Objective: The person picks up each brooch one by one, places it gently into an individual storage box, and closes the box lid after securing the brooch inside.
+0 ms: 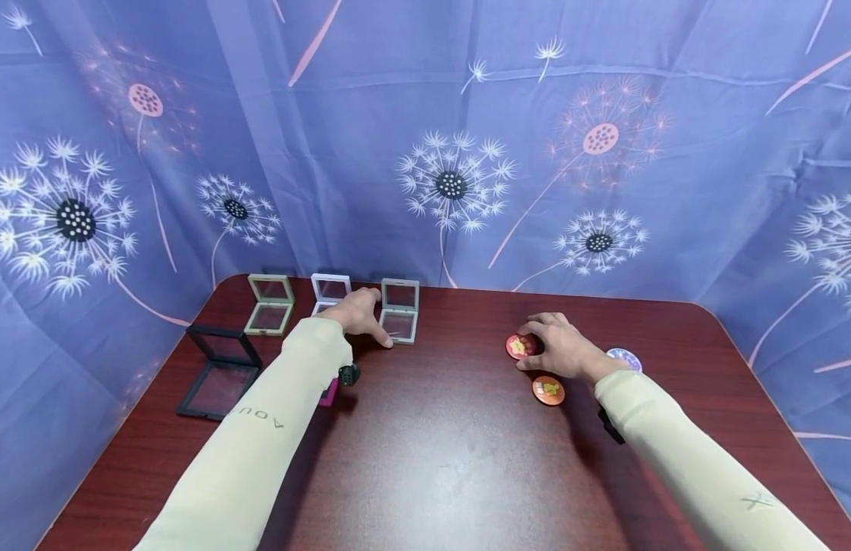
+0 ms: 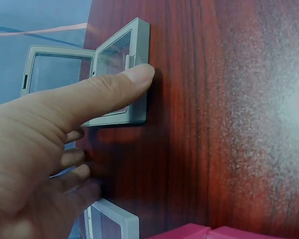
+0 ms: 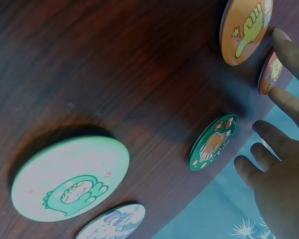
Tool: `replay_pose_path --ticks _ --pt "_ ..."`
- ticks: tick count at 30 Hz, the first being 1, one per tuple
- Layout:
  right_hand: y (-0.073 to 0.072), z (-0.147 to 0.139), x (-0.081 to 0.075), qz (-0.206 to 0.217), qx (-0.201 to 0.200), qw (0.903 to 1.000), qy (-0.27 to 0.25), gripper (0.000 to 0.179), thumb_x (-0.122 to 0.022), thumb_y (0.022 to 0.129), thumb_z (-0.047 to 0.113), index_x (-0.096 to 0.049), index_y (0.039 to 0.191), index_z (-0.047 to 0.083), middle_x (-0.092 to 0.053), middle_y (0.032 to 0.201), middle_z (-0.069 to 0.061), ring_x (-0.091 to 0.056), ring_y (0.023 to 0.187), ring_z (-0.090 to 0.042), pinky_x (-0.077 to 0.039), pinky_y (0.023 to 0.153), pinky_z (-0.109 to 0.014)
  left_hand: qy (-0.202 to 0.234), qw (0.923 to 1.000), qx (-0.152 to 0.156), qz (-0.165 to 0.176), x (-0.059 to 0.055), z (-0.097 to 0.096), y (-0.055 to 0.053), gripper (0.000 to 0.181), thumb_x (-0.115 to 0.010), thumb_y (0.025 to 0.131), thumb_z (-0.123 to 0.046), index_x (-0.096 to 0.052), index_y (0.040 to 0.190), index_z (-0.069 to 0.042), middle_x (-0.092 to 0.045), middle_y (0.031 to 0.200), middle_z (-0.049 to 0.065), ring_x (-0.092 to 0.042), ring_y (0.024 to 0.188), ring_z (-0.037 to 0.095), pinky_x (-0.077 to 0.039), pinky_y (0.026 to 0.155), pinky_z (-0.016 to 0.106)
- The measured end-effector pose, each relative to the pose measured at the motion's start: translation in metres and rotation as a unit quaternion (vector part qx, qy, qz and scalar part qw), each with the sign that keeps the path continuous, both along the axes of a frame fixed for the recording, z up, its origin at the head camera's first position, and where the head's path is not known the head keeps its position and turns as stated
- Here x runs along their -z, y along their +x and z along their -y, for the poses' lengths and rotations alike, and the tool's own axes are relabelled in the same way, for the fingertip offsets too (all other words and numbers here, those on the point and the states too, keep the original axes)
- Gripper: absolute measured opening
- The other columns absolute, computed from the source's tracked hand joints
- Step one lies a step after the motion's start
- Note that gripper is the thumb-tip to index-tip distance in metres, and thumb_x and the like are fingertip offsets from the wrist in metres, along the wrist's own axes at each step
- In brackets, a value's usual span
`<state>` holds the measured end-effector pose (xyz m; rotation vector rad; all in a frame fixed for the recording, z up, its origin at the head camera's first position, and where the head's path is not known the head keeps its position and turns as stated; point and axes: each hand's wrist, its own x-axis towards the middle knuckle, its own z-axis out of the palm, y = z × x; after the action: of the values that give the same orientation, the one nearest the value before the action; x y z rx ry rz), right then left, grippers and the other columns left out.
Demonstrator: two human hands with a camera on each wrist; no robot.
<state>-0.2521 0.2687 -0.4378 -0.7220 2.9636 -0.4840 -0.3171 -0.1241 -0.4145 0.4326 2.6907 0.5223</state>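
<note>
In the head view my left hand (image 1: 357,312) reaches in beside an open grey display frame (image 1: 400,327), which stands hinged open with its lid up. The left wrist view shows the thumb (image 2: 117,89) extended across this frame, its other fingers loosely bent below. My right hand (image 1: 562,348) is at a round red badge (image 1: 519,347) lying on the table. Thumb and forefinger spread on either side of that badge, fingertips right at its rim. Just nearer me lies an orange badge (image 1: 549,390) with a yellow pointing hand on it.
Open frames stand at the left: white (image 1: 331,287), pale green (image 1: 270,304), black (image 1: 220,375), with a magenta one (image 1: 327,394) partly behind the left sleeve. Around the right hand lie a green bear badge (image 3: 213,143), a mint badge (image 3: 72,179) and a purple-white badge (image 1: 625,360).
</note>
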Motion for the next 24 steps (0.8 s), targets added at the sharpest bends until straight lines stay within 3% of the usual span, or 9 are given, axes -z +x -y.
replay_pose_path --ticks 7,15,24 --pt "0.0008 -0.0008 0.0008 -0.002 -0.005 1.0 -0.003 0.051 -0.091 0.085 0.029 -0.072 0.123 0.001 -0.058 0.139 -0.033 -0.046 0.133 -0.055 -0.04 0.11 -0.067 0.002 1.0 0.004 0.0 0.0028 -0.0002 0.0009 0.087 -0.095 0.079 -0.032 -0.053 0.144 0.007 -0.05 0.15 0.027 -0.049 0.14 0.039 -0.042 0.116 0.043" --pt "0.001 -0.0012 0.001 0.005 -0.006 1.0 0.001 0.049 -0.089 0.087 0.03 -0.073 0.122 0.001 -0.058 0.139 -0.034 -0.046 0.133 -0.056 -0.041 0.109 -0.066 0.004 0.9999 0.004 0.015 0.0015 -0.0021 0.0008 0.103 -0.096 0.079 -0.034 -0.041 0.156 0.007 -0.044 0.157 0.027 -0.046 0.144 0.038 -0.042 0.117 0.044" --pt "0.001 -0.0005 0.0 0.004 -0.004 1.0 -0.003 0.048 -0.09 0.086 0.029 -0.073 0.12 0.0 -0.059 0.137 -0.033 -0.046 0.132 -0.055 -0.04 0.11 -0.066 0.012 0.9999 0.006 0.008 0.0019 -0.0017 0.0007 0.098 -0.097 0.078 -0.034 -0.047 0.151 0.007 -0.047 0.155 0.026 -0.047 0.142 0.037 -0.043 0.116 0.044"
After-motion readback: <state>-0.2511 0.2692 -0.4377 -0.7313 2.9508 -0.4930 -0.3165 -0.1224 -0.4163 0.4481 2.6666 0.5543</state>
